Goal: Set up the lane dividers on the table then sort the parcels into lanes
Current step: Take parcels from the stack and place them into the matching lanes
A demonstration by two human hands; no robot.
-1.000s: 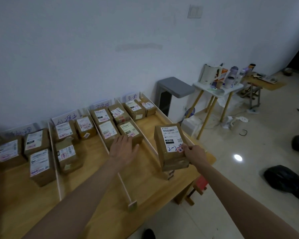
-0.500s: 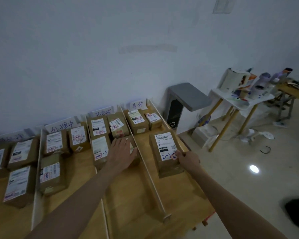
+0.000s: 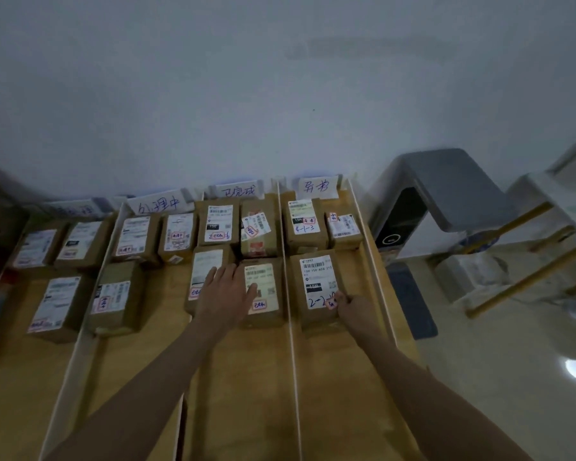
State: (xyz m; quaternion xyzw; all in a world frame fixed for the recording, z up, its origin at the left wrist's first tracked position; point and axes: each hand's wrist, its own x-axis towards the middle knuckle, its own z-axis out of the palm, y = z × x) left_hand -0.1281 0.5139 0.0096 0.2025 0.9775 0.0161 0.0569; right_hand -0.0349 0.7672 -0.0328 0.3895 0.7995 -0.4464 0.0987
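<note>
Parcel marked 2-2 (image 3: 318, 287) now sits flat in the rightmost lane, just behind the 2 boxes at the far end under the 异常 sign (image 3: 316, 187). 1 s ago it was near the table's front right corner, so it has been slid up the lane toward the wall. Right hand (image 3: 354, 304) is curled on its near right corner, thumb on the small pink sticker; looks like a push contact rather than a lift. Left hand (image 3: 226, 292) lies spread and flat across the 2 front parcels of the 已完成 lane (image 3: 238, 191), about where it was before, apparently steadying that row. White dividers (image 3: 291, 314) stand upright between lanes, 4 lanes visible, every visible parcel inside 1. My read: divider setup done, sorting close to finished, this box nearly seated. Remaining: nudge it square behind the back pair, then let go. Risk: bumping the thin divider on its left.
</note>
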